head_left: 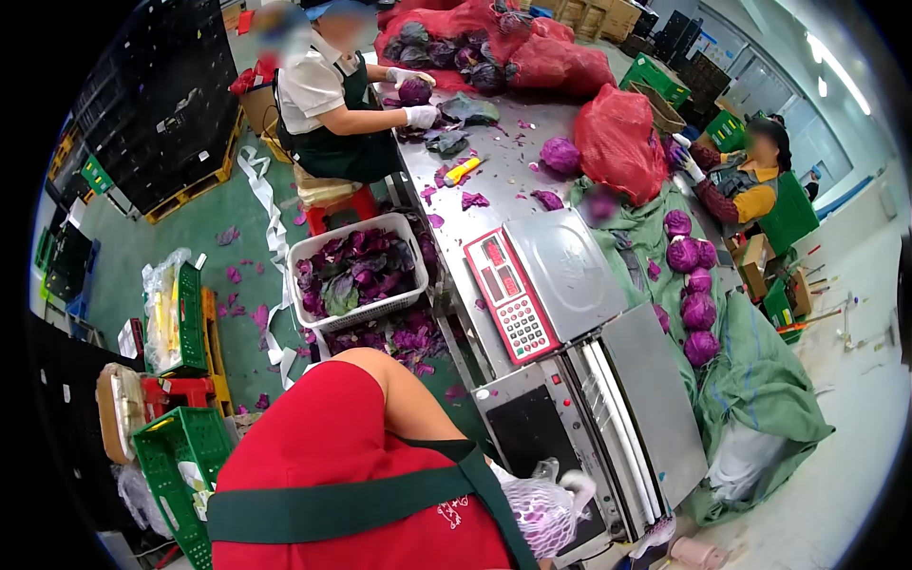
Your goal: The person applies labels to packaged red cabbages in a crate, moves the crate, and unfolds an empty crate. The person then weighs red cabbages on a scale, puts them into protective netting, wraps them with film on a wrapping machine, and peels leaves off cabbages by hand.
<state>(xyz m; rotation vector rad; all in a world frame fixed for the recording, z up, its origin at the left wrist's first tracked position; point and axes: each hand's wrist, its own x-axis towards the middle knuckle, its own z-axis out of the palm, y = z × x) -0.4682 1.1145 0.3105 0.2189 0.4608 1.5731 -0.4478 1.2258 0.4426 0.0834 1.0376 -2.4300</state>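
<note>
At the bottom, beside my red sleeve (313,427), a red cabbage in white netting (540,518) and some clear film sits at the near edge of the wrapping machine (532,427). My left hand (577,488), in a white glove, curls against the cabbage; part of it is hidden behind the netting. My right hand cannot be made out in the frame. A red and white weighing scale (511,296) with a steel pan (567,271) stands just beyond the machine. White rollers (622,427) run along the machine's side.
A co-worker in a white shirt (313,85) handles a cabbage (414,91) at the steel table (518,123). Another person (750,176) works at right. A white basket (413,285) holds trimmed leaves. Several cabbages (698,312) lie on green sacking (760,380). Leaf scraps litter the floor.
</note>
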